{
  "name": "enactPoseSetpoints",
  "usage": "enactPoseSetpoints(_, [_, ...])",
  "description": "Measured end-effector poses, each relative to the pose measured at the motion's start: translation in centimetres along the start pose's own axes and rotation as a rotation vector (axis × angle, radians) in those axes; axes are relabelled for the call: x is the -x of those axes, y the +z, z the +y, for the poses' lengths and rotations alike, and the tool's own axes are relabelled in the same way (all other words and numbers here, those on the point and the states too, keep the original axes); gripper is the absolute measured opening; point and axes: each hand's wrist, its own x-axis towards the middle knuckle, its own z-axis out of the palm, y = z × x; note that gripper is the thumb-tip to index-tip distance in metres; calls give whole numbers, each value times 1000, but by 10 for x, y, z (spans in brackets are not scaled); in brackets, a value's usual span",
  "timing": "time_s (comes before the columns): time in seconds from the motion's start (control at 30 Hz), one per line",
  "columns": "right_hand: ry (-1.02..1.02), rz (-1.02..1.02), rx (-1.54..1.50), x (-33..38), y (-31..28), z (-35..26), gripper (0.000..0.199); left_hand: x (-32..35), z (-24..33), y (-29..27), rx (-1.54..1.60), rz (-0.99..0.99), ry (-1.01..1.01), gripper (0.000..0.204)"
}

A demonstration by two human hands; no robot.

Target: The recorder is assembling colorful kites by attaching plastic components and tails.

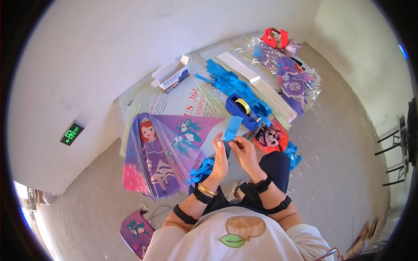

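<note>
Folding or aligning of a blue ribbon strip (234,125) is judged to be the step in hand. The strip is held over the near edge of the worktop (170,103), just nearer than the blue tape dispenser (249,122). The right hand's (245,154) fingers are clamped on its near end; whether the left hand's (221,157) fingers are closed cannot be told. Next, matched edges and a steady pinch are judged to be required. A flat, squared far end is noted, with an apparent overlap nearer.

Pale walls (109,56), green lit sign (72,133) left; grey floor (339,174); dark-legged furniture (387,148) right; bright light (21,189) lower left
</note>
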Motion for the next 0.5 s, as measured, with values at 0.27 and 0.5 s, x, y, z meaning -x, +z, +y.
enactPoseSetpoints(0.27, [137,-182,-239,-5,-28,-30,15,12,29,-4,229,-227,-338,33])
enactPoseSetpoints(0.5, [-280,238,138,2,-19,-63,12,31,56,26,-827,34,532,61])
